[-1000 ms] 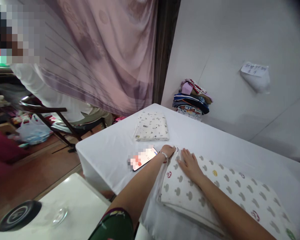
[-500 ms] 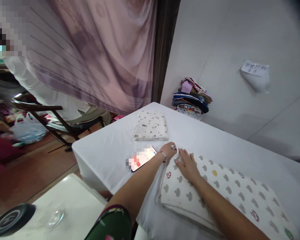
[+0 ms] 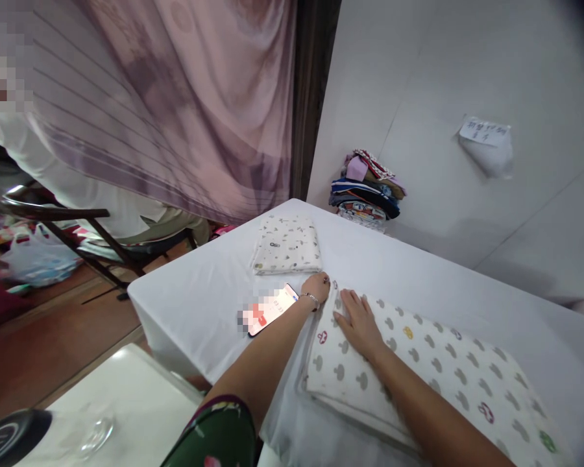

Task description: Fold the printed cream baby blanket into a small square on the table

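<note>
A thick folded white cloth (image 3: 448, 370) with grey mushroom-like prints and a few coloured ones lies on the white-covered table. My left hand (image 3: 316, 287), wearing a bracelet and a ring, is curled at its far left corner; the fingertips are partly hidden there, and they appear closed on the edge. Flat on top of the same cloth rests my right hand (image 3: 360, 324), its fingers stretched out. A lit phone (image 3: 275, 311) lies just left of my left wrist. Beyond it sits a smaller folded cloth (image 3: 287, 246) with small dark prints.
Piled clothes (image 3: 367, 188) stand behind the table by the wall. At near left, a white stool-like surface (image 3: 141, 395) carries a clear container with a dark lid (image 3: 14, 434). Past the hanging curtain (image 3: 214, 110), a person in white (image 3: 78, 181) sits on a chair (image 3: 58, 211).
The cloth's far left corner, raised and pinched by my left hand before, now lies flatter. My left hand has lowered slightly at that edge. My right hand stays flat; the view shifted a little.
</note>
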Available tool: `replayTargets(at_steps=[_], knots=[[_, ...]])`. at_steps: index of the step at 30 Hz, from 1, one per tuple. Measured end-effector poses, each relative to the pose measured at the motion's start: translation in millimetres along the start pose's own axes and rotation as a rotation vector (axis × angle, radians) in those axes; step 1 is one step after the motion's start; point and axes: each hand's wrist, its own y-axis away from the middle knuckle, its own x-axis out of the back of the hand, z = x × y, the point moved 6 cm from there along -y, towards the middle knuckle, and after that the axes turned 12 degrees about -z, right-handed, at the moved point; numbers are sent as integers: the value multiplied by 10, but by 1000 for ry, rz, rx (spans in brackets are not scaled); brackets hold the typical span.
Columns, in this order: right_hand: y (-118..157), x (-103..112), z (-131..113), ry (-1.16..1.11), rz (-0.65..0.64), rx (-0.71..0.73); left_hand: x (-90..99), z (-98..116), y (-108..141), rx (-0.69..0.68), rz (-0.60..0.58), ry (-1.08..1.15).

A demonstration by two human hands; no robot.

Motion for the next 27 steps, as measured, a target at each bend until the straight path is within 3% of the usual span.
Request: replayTargets(at_steps=[7,21,24,27], knots=[[-20,-32,-45,110,-74,-13,43,-48,-66,13,-26,61],[-178,-49,-30,98,-153,-53,47,-72,-36,69,-76,110],[-108,12,-59,49,-175,-62,33,-68,29,84,-78,75],[97,96,-100,47,-104,-46,9,-52,85,87,-82,9]])
